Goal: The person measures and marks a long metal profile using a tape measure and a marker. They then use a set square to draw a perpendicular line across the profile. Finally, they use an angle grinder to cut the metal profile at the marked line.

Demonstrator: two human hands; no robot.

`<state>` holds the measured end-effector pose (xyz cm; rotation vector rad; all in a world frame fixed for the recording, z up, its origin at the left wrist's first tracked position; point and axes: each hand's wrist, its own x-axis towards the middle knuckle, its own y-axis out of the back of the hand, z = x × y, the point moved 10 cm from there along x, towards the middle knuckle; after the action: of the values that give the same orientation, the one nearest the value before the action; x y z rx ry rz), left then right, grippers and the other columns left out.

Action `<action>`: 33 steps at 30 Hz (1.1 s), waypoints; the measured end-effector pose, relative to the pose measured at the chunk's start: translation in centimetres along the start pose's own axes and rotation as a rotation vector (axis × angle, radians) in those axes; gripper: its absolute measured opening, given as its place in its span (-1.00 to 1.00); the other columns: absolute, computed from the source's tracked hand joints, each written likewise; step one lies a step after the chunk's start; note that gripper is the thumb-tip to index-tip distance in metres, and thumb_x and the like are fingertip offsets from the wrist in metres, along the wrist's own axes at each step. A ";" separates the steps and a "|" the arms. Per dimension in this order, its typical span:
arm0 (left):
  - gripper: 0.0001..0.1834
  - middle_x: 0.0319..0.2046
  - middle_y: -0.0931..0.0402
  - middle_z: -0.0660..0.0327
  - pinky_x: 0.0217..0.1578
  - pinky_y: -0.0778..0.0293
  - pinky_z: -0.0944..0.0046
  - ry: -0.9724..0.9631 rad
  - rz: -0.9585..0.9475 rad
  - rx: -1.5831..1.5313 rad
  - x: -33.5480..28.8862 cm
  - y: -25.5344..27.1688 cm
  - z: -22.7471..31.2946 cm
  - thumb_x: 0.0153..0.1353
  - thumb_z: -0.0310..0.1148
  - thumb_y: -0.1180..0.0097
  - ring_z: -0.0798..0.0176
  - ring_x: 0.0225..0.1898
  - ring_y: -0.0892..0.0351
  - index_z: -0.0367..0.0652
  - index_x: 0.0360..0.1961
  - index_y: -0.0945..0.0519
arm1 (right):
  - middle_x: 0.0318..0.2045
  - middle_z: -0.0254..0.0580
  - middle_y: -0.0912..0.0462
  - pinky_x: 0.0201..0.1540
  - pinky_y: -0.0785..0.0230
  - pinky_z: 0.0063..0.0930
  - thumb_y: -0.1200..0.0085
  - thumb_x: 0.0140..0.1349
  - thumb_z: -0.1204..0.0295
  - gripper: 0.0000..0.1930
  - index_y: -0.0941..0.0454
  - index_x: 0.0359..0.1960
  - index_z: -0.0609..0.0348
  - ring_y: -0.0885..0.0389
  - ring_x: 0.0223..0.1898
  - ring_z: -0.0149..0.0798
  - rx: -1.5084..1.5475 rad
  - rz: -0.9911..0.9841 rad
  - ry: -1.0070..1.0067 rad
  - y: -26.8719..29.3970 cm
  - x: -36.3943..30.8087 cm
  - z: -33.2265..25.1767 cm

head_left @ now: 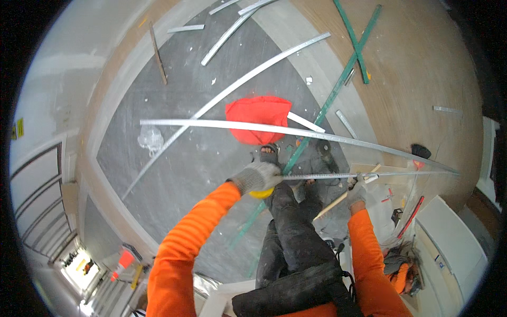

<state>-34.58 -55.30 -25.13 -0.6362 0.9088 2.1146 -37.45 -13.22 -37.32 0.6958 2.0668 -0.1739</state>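
My left hand, in a grey work glove, is closed around a yellow tape measure in front of my legs. Its silvery blade runs out to the right, passing my right hand. That hand is gloved too and its fingers are bent at the blade; a small white piece sticks out beside them. What exactly the fingers grip is partly hidden. Beyond both hands a long, pale metal profile stretches across the view, over a red, rounded, cloth-like thing. The blade's far end comes close to the profile's right end.
Another long metal profile lies diagonally on the grey floor, with shorter offcuts beyond. Green bars cross at the far right. A clear plastic bag lies left, an orange cone lower left. A red-handled tool is at right.
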 end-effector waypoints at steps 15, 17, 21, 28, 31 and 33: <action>-0.47 -0.10 -0.76 0.05 0.05 -0.57 0.02 0.230 -0.253 -0.134 -5.6 3.9 -20.9 0.46 0.14 0.05 -0.01 -0.04 -0.74 -0.03 0.06 -0.72 | -0.59 -0.49 -0.36 -0.54 -0.13 -0.49 -0.13 0.49 0.20 -0.73 -0.50 -0.40 -0.02 -0.28 -0.59 -0.48 -0.200 0.204 0.138 -7.2 1.6 7.7; -0.46 -0.12 -0.76 0.05 0.04 -0.56 0.03 0.206 -0.265 -0.149 -4.9 4.5 -21.5 0.46 0.14 0.05 0.01 -0.04 -0.74 -0.05 0.03 -0.72 | -0.58 -0.46 -0.41 -0.54 -0.17 -0.49 -0.19 0.45 0.20 -0.75 -0.54 -0.36 0.01 -0.32 -0.60 -0.46 -0.246 0.197 0.130 -9.9 -1.5 10.3; -0.49 -0.16 -0.76 0.05 -0.01 -0.56 0.04 0.127 -0.255 -0.199 -3.2 5.4 -23.0 0.43 0.12 0.01 0.01 -0.08 -0.74 -0.07 -0.06 -0.74 | -0.57 -0.43 -0.45 -0.54 -0.23 -0.46 -0.24 0.42 0.22 -0.78 -0.57 -0.32 0.04 -0.36 -0.60 -0.43 -0.028 0.045 0.049 -22.9 -12.7 15.3; -0.67 -0.20 -0.70 0.00 -0.04 -0.57 0.00 -0.561 -0.023 -0.091 4.5 1.6 -28.1 0.41 -0.12 -0.05 -0.08 -0.11 -0.70 -0.12 -0.13 -0.71 | -0.56 -0.46 -0.44 -0.54 -0.21 -0.45 -0.20 0.45 0.26 -0.78 -0.52 -0.34 0.03 -0.36 -0.59 -0.46 -0.021 0.053 0.175 -32.9 -16.7 25.3; -0.70 -0.17 -0.68 0.01 -0.03 -0.59 -0.02 -0.716 0.041 0.100 5.2 -0.1 -29.0 0.38 -0.15 -0.06 -0.12 -0.08 -0.68 -0.09 -0.09 -0.69 | -0.53 -0.42 -0.44 -0.52 -0.24 -0.42 -0.21 0.42 0.23 -0.78 -0.52 -0.27 0.07 -0.39 -0.57 -0.41 0.051 0.192 0.226 -33.8 -14.9 28.1; -0.72 -0.15 -0.68 0.02 -0.02 -0.60 -0.03 -0.667 0.001 0.248 5.2 -0.3 -32.6 0.37 -0.18 -0.05 -0.13 -0.05 -0.68 -0.06 -0.07 -0.68 | -0.51 -0.39 -0.46 -0.52 -0.25 -0.40 -0.21 0.41 0.24 -0.78 -0.53 -0.24 0.10 -0.41 -0.55 -0.40 0.057 0.196 0.274 -35.7 -13.4 29.3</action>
<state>-32.71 -77.80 -49.17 0.1977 0.7571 1.9671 -29.70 -59.38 -48.14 0.9983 2.2416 -0.0259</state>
